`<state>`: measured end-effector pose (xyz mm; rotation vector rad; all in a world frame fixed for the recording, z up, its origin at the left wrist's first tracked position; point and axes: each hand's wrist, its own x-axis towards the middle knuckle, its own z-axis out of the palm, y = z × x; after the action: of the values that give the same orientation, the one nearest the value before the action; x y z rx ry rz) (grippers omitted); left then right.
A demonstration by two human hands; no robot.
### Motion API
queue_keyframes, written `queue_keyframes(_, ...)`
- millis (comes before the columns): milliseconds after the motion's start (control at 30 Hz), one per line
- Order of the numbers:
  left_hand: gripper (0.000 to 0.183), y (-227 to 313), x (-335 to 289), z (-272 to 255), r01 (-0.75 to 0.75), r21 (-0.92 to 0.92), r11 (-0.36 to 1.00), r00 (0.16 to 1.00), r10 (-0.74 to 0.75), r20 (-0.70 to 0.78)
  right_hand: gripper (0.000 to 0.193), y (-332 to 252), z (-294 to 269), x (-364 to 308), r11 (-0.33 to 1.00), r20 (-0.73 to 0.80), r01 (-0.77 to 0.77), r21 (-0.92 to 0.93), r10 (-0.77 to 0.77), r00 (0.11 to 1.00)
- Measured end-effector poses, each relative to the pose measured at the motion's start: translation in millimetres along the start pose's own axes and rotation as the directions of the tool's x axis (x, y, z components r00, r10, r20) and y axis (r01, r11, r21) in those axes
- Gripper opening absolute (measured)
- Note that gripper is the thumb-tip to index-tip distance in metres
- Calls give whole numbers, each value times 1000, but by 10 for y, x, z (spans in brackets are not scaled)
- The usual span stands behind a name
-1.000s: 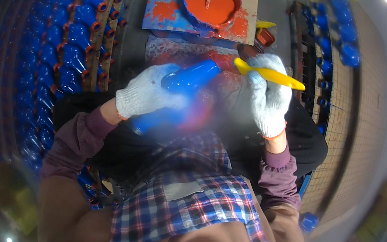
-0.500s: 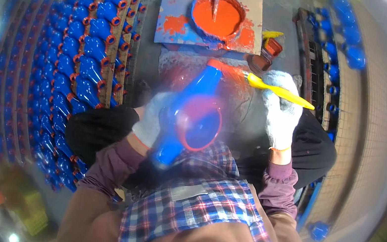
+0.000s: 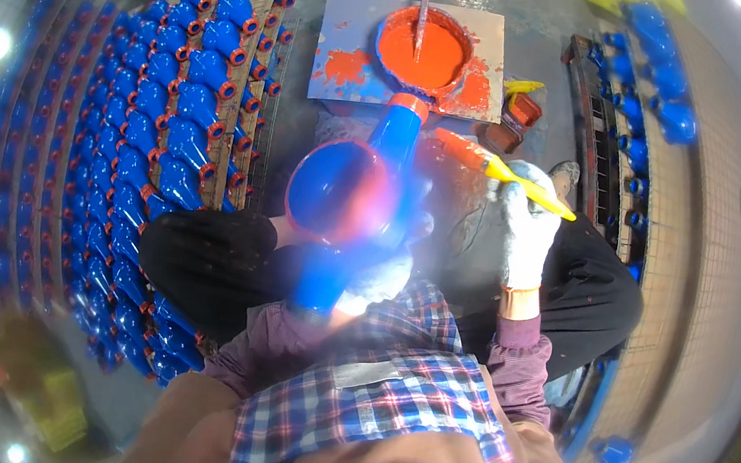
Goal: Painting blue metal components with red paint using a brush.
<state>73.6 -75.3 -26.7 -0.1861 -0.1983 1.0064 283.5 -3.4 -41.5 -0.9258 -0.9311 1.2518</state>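
Observation:
My left hand [image 3: 382,281], in a white knitted glove, is closed around a glossy blue pipe fitting [image 3: 395,135] from below; the fitting hides most of its fingers. The fitting is blurred. Its narrow far end has an orange-red rim, and a wide round opening faces up and to the left. My right hand [image 3: 528,236], also gloved, grips a paintbrush [image 3: 530,187] by its yellow handle. Orange-red paint coats the bristles, which are a little right of the fitting's far end, apart from it.
Ahead, a tub of orange-red paint [image 3: 440,55] with a stick in it stands on a paint-smeared board [image 3: 348,27]. Small containers [image 3: 515,119] sit beside it. Racks of blue fittings with red rims [image 3: 194,100] line my left; more blue fittings [image 3: 635,127] are at right by a wooden panel [image 3: 682,259].
The fitting has turned in my left hand, its round opening swinging from the right side to the left. The brush has come off the rim and its bristles now sit apart from it.

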Motion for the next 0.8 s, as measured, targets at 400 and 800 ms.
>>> queue_keyframes(400, 42, 407, 31, 328, -138, 520, 843, 854, 367, -368, 27, -539, -221, 125, 994, -132, 61, 90, -49, 990)
queue_keyframes(800, 57, 648, 353, 341, 479, 878, 15, 869, 132, -476, 35, -434, 68, 1005, 721, 191, 206, -661, -104, 976)
